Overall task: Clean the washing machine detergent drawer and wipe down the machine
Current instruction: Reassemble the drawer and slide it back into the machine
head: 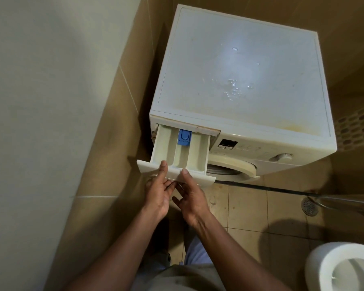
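Note:
A white front-loading washing machine stands in a tiled corner, its top wet with small droplets. Its cream detergent drawer is pulled far out at the machine's upper left, showing three compartments and a blue insert at the back of the middle one. My left hand grips the drawer's front panel, thumb on the top edge and fingers underneath. My right hand holds the same panel just to the right, thumb on top as well.
A tan tiled wall runs close along the machine's left side. A white toilet sits at the lower right. A floor drain and a metal hose lie on the floor tiles beside the round door.

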Tool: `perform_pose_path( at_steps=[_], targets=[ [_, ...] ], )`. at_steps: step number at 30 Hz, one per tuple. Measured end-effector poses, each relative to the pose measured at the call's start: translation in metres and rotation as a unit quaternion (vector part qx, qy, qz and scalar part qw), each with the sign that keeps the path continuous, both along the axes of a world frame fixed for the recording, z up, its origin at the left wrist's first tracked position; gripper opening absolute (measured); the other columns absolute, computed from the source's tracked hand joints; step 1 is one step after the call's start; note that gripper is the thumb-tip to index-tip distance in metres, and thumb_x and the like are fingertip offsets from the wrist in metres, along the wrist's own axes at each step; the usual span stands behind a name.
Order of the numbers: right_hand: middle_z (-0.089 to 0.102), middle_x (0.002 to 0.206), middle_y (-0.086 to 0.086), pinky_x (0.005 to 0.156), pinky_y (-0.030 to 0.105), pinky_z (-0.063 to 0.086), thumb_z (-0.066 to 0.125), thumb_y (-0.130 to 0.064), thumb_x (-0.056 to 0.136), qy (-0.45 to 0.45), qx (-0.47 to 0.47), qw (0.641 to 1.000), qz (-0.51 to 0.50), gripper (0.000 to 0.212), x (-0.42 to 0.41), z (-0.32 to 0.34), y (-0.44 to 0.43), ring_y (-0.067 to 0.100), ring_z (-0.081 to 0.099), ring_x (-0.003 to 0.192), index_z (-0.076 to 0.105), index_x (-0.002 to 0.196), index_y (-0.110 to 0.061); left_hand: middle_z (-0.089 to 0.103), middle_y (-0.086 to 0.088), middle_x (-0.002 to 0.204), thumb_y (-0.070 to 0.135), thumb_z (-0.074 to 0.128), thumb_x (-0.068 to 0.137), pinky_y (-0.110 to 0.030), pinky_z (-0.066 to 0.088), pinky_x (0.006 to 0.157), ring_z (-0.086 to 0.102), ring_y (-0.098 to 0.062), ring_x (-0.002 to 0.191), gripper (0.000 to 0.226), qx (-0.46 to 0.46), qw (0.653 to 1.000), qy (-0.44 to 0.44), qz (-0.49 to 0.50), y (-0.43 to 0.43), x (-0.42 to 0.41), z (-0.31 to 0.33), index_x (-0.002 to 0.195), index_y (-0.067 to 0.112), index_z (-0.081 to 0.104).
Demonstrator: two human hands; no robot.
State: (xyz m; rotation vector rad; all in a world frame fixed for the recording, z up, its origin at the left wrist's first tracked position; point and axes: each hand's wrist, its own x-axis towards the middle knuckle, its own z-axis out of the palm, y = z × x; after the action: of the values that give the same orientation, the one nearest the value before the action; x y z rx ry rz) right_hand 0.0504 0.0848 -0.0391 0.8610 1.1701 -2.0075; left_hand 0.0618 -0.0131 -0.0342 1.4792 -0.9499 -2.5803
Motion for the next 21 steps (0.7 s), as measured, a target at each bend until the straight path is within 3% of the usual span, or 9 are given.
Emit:
perform_pose_path(
  at_steps=[5,10,14,18,21],
  targets=[
    [0.076,0.11,0.01,0.1,0.047,0.049,0.084,-0.039,0.069,-0.002,-0.001,1.0,0.003,0.06,-0.006,-0.002,0.001,0.022,0.069,0.11,0.068,0.119,-0.011,0.07,-0.024,0.118,0.031,0.071,0.089,-0.042,0.053,0.102,0.069,-0.033,0.112,0.032,-0.003,1.0,0.0,-0.003,0.002,-0.004,0.0,0.111,0.01,0.062],
    [0.075,0.11,0.013,0.098,0.047,0.051,0.085,-0.045,0.068,0.014,0.014,1.0,-0.002,0.058,-0.042,-0.003,-0.006,0.025,0.07,0.107,0.068,0.113,-0.012,0.067,-0.024,0.122,0.037,0.074,0.087,-0.041,0.056,0.099,0.068,-0.032,0.112,0.048,-0.02,1.0,0.01,-0.015,-0.003,-0.039,0.003,0.122,0.008,0.056],
    [0.073,0.114,0.016,0.101,0.051,0.05,0.081,-0.044,0.076,0.016,0.019,1.0,0.011,0.049,-0.088,-0.003,-0.014,0.025,0.069,0.105,0.069,0.108,-0.009,0.065,-0.023,0.126,0.038,0.072,0.09,-0.044,0.054,0.101,0.066,-0.033,0.115,0.049,-0.027,0.999,0.02,-0.032,-0.011,-0.083,0.005,0.126,0.008,0.054],
    [0.071,0.116,0.012,0.091,0.045,0.052,0.083,-0.045,0.074,0.006,0.036,0.999,0.023,0.058,-0.126,-0.001,-0.018,0.021,0.068,0.107,0.066,0.118,-0.011,0.066,-0.022,0.129,0.036,0.074,0.088,-0.047,0.053,0.102,0.066,-0.034,0.117,0.06,-0.028,0.999,0.028,-0.022,-0.015,-0.118,0.007,0.136,0.006,0.053],
    [0.068,0.119,0.011,0.075,0.041,0.048,0.084,-0.048,0.073,-0.002,0.037,0.998,0.044,0.054,-0.143,0.001,-0.019,0.019,0.065,0.111,0.066,0.111,-0.014,0.068,-0.021,0.125,0.038,0.075,0.087,-0.045,0.055,0.1,0.068,-0.033,0.114,0.059,-0.038,0.999,0.017,-0.017,-0.017,-0.133,0.01,0.133,0.006,0.057]
  ],
)
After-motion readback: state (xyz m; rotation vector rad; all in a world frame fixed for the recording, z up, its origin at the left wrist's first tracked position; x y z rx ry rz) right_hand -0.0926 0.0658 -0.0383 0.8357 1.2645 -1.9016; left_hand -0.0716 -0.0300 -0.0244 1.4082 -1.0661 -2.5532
